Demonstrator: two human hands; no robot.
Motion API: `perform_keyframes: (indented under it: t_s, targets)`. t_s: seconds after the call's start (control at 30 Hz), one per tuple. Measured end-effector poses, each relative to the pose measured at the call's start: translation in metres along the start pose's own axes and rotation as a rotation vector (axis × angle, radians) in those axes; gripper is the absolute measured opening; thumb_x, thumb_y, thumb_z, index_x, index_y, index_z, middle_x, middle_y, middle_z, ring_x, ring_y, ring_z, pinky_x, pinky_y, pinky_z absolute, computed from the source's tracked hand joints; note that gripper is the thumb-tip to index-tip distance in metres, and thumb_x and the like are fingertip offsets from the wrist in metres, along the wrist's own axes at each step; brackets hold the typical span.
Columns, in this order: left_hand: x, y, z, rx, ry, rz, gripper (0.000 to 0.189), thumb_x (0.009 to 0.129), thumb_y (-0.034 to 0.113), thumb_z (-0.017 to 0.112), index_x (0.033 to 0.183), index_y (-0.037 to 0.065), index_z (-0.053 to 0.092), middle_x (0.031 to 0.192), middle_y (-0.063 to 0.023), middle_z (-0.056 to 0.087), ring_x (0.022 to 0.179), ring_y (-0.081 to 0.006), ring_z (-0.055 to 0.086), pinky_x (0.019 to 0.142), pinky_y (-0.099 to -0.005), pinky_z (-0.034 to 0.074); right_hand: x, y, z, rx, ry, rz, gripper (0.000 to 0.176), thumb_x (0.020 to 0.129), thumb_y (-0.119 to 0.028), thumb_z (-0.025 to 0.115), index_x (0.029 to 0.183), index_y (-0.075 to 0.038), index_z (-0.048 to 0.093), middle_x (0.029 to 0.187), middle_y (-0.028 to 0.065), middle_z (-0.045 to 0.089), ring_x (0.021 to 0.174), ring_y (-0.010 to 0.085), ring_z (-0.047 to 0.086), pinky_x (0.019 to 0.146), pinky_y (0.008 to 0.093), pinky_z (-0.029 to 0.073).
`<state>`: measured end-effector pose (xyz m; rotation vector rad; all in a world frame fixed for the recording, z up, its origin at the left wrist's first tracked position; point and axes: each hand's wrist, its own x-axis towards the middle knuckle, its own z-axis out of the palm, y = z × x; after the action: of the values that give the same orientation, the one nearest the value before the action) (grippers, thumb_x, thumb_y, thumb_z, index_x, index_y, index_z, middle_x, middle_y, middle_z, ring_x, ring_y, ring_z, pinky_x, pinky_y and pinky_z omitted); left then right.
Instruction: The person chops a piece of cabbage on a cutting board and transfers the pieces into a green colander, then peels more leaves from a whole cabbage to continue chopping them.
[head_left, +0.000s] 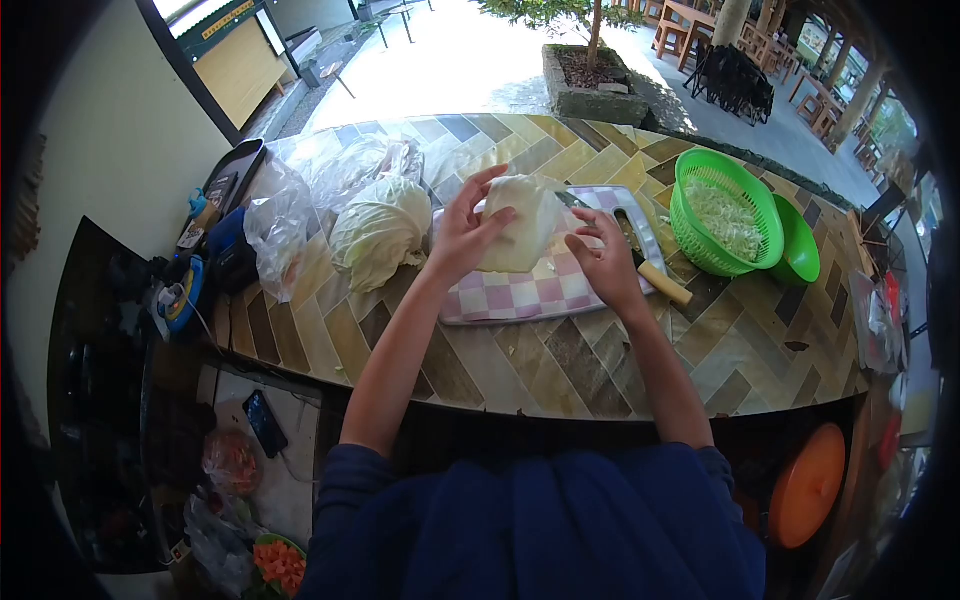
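Observation:
My left hand grips a pale cabbage piece from its left side, fingers curled over the top. On its right side, my right hand touches the same piece with fingers spread. Both hold it just above a pink-and-white checked cutting board on the tiled counter. A knife with a wooden handle lies on the board's right edge, beside my right hand.
A whole cabbage lies left of the board among clear plastic bags. A green colander of shredded cabbage and a green bowl stand at right. Tools and a tray sit at the far left. An orange lid is below the counter.

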<state>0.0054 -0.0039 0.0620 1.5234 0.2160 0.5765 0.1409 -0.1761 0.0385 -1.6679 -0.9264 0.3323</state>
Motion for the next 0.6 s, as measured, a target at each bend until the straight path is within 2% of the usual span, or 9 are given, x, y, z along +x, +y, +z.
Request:
perform_keyframes:
  t_s: [0.07, 0.1, 0.17, 0.2, 0.3, 0.4, 0.5, 0.6]
  targets:
    - [0.000, -0.013, -0.003, 0.131, 0.094, -0.039, 0.058, 0.086, 0.005, 0.066, 0.139, 0.005, 0.042, 0.121, -0.0147, 0.057, 0.098, -0.0193, 0.064, 0.076, -0.0280, 0.054, -0.002, 0.019, -0.021, -0.340, 0.087, -0.183, 0.043, 0.085, -0.013, 0.065, 0.125, 0.000, 0.053, 0.124, 0.0162, 0.053, 0.113, 0.0313, 0.055, 0.092, 0.0408, 0.048]
    - [-0.002, -0.026, -0.008, 0.264, 0.076, -0.070, 0.059, 0.086, 0.007, 0.067, 0.139, 0.004, 0.041, 0.122, -0.0159, 0.057, 0.097, -0.0202, 0.065, 0.076, -0.0292, 0.054, -0.003, 0.028, -0.031, -0.511, 0.132, -0.276, 0.043, 0.085, -0.013, 0.064, 0.125, 0.000, 0.053, 0.124, 0.0167, 0.052, 0.114, 0.0324, 0.054, 0.093, 0.0418, 0.047]
    - [-0.010, -0.054, -0.021, 0.532, 0.031, -0.134, 0.062, 0.085, 0.010, 0.069, 0.140, 0.003, 0.040, 0.123, -0.0184, 0.057, 0.096, -0.0220, 0.065, 0.077, -0.0314, 0.054, -0.014, 0.032, -0.047, -0.835, 0.100, -0.069, 0.044, 0.085, -0.014, 0.063, 0.126, -0.001, 0.053, 0.123, 0.0169, 0.052, 0.116, 0.0334, 0.052, 0.095, 0.0435, 0.045]
    - [-0.017, -0.052, -0.018, 0.580, 0.044, -0.118, 0.067, 0.083, 0.013, 0.071, 0.141, 0.001, 0.039, 0.120, -0.0225, 0.059, 0.093, -0.0244, 0.066, 0.077, -0.0349, 0.054, -0.019, 0.034, -0.052, -0.995, 0.083, 0.043, 0.044, 0.085, -0.014, 0.063, 0.126, -0.002, 0.054, 0.122, 0.0171, 0.052, 0.116, 0.0339, 0.051, 0.096, 0.0443, 0.045]
    - [-0.025, -0.036, -0.016, 0.622, 0.093, -0.192, 0.067, 0.083, 0.012, 0.069, 0.141, 0.000, 0.038, 0.117, -0.0235, 0.062, 0.096, -0.0243, 0.066, 0.078, -0.0345, 0.053, -0.029, 0.044, -0.058, -1.030, -0.039, 0.119, 0.043, 0.087, -0.016, 0.061, 0.127, -0.003, 0.054, 0.118, 0.0168, 0.054, 0.113, 0.0327, 0.054, 0.091, 0.0446, 0.047]
    - [-0.022, -0.030, -0.016, 0.717, 0.109, -0.230, 0.065, 0.082, 0.012, 0.070, 0.139, -0.001, 0.040, 0.116, -0.0234, 0.063, 0.097, -0.0277, 0.066, 0.081, -0.0374, 0.053, -0.026, 0.054, -0.056, -1.088, -0.020, 0.080, 0.039, 0.088, -0.014, 0.057, 0.126, -0.002, 0.055, 0.114, 0.0169, 0.055, 0.109, 0.0330, 0.057, 0.088, 0.0453, 0.048]
    - [-0.022, -0.038, -0.020, 0.868, 0.120, -0.196, 0.063, 0.080, 0.014, 0.071, 0.136, 0.002, 0.045, 0.123, -0.0189, 0.060, 0.101, -0.0316, 0.064, 0.085, -0.0391, 0.051, -0.030, 0.040, -0.054, -0.923, -0.063, 0.128, 0.038, 0.092, -0.009, 0.053, 0.129, -0.001, 0.053, 0.114, 0.0177, 0.056, 0.103, 0.0353, 0.058, 0.087, 0.0434, 0.047]
    - [-0.028, -0.043, -0.017, 1.122, 0.196, 0.060, 0.061, 0.079, 0.019, 0.073, 0.133, 0.006, 0.049, 0.131, -0.0141, 0.054, 0.114, -0.0320, 0.057, 0.093, -0.0417, 0.046, -0.037, 0.034, -0.053, -0.694, -0.019, 0.041, 0.038, 0.094, -0.010, 0.048, 0.131, 0.000, 0.051, 0.111, 0.0184, 0.056, 0.096, 0.0318, 0.060, 0.084, 0.0422, 0.047]
